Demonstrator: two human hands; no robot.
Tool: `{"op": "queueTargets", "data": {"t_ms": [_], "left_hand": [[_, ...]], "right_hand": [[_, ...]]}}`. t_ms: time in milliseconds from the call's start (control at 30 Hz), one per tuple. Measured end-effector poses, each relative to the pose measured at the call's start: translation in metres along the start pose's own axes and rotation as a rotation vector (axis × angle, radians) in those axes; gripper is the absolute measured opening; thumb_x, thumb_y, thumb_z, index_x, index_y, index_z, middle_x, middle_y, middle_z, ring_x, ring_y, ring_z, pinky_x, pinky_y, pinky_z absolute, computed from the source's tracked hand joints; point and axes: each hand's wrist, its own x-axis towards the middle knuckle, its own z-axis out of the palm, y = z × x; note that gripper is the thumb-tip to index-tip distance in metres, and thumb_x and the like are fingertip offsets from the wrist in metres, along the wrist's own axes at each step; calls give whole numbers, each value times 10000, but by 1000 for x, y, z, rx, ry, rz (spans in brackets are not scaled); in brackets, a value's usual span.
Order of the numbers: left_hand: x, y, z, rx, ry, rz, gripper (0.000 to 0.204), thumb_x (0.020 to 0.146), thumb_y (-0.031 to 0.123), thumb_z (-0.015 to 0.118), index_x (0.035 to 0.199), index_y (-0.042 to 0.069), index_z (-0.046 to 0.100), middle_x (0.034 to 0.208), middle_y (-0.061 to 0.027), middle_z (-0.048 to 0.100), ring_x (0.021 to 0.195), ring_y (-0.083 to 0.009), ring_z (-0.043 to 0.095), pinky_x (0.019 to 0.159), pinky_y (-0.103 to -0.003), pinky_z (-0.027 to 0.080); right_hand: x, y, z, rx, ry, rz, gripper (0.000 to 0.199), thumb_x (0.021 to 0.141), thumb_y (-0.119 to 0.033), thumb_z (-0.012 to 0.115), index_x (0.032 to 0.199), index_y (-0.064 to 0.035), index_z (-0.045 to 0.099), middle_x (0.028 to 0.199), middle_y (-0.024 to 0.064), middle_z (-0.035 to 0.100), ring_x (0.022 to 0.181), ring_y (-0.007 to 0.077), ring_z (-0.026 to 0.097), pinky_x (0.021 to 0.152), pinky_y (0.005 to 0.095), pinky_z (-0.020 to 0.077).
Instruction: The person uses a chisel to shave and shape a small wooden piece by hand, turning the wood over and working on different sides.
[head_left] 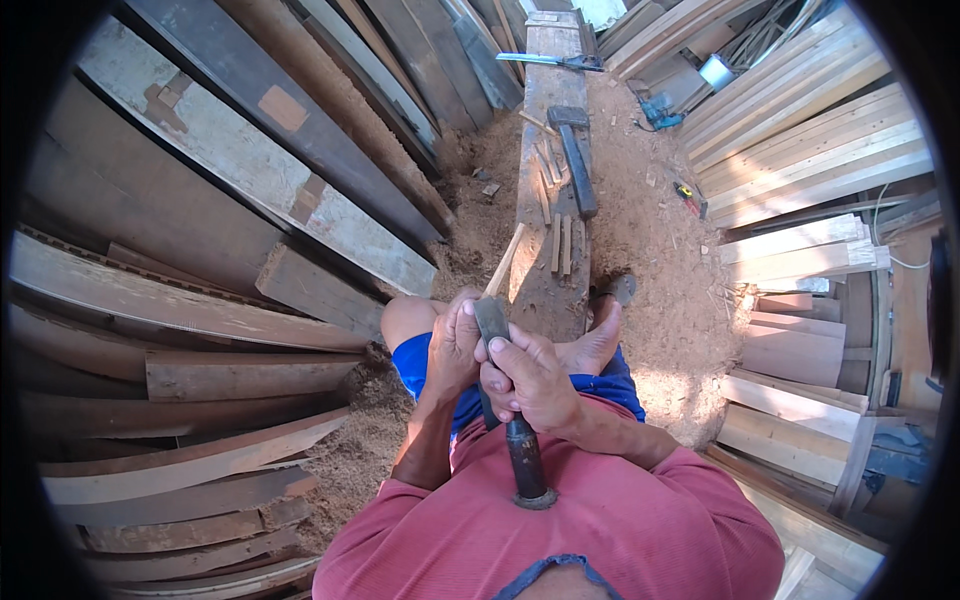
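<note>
I see a sawdust floor [660, 250] in sunlight. Dark old planks [200, 250] lean on my left. Pale new boards [810, 140] stack on my right.

Setting: a woodworking shop, open to daylight. Weathered planks [250, 160] lean in stacks from 7 to 11 o'clock. Pale sawn boards [810, 140] are stacked from 1 to 4 o'clock. The floor is covered in sawdust [650, 250] and chips. A long timber beam [550, 180] runs toward 12 o'clock, carrying a mallet [575, 150], small wood strips [560, 245] and a hand saw [550, 60].
</note>
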Motion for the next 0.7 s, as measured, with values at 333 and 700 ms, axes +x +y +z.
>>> {"op": "queueTargets", "data": {"t_ms": [333, 700], "left_hand": [[-45, -42, 0, -506, -134, -460, 435, 1054, 394, 329, 872, 56, 532, 566, -11, 481, 440, -87, 424, 409, -220, 317], [20, -20, -4, -251, -58, -239, 330, 1052, 307, 373, 927, 71, 565, 646, 33, 481, 578, -61, 429, 528, -260, 365]], "right_hand": [[1, -23, -43, 196, 174, -137, 180, 1021, -228, 409, 1023, -63, 482, 686, -1, 457, 467, 69, 397, 441, 259, 415], [9, 8, -1, 143, -23, 86, 155, 1014, -222, 423, 998, -77, 474, 650, -28, 414, 432, 56, 359, 435, 244, 391]]}}
